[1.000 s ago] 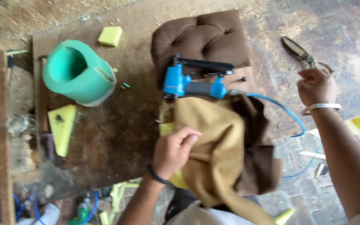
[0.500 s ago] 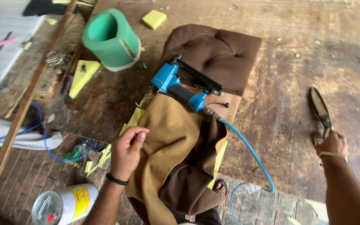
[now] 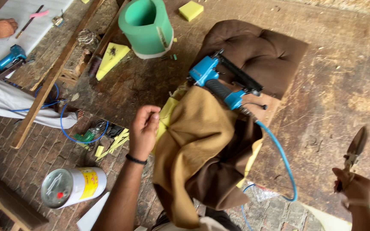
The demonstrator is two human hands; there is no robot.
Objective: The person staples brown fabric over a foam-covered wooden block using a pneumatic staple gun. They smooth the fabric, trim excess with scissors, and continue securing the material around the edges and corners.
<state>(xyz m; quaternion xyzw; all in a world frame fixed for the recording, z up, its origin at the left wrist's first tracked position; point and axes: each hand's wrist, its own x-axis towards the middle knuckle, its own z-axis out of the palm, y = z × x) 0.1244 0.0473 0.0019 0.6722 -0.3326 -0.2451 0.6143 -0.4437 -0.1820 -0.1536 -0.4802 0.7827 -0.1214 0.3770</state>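
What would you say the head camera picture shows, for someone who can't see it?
A person's left hand touches tan cloth draped over brown fabric, while the right hand holds metal scissors. A blue air stapler lies on a brown tufted cushion beside a green foam cylinder.

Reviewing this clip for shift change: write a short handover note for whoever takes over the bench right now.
Left hand: loosely curled at the edge of the tan fabric, nothing gripped.
Right hand: raised off to the side, holding scissors, blades pointing up.
Blue staple gun, air hose attached, lies across the tan fabric and the brown tufted cushion.
Green foam cylinder stands beyond.
Done: fabric draped over the piece.
Left: fabric hangs loose; no cut is visible.
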